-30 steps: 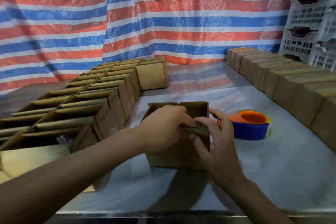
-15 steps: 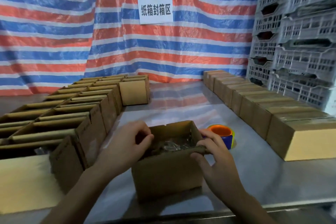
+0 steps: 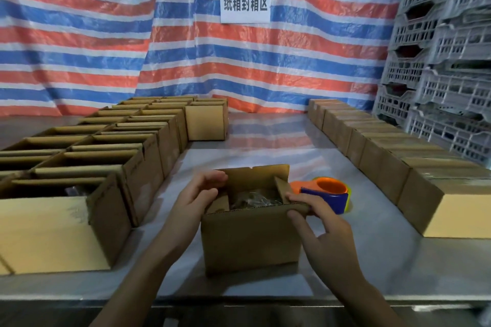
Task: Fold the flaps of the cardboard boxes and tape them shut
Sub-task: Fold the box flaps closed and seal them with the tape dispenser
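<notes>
Head: left hand (image 3: pixel 198 194), right hand (image 3: pixel 320 224) grip corrugated cardboard box (image 3: pixel 249 243) rim.

On the table (image 3: pixel 265 141), near centre: open box (image 3: pixel 249 241) between my left hand (image 3: pixel 198 195) and right hand (image 3: pixel 318 223). Tape dispenser (image 3: pixel 328 194) just right of it. Unsealed boxes (image 3: pixel 106 167) left; closed boxes (image 3: pixel 385 162) right; crates (image 3: pixel 438 61) far right.

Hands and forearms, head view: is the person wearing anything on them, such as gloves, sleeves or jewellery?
Nothing visible. The left hand and right hand are bare, without gloves, rings or a watch. The forearms are uncovered down to the frame edge, so no sleeve shows.
</notes>
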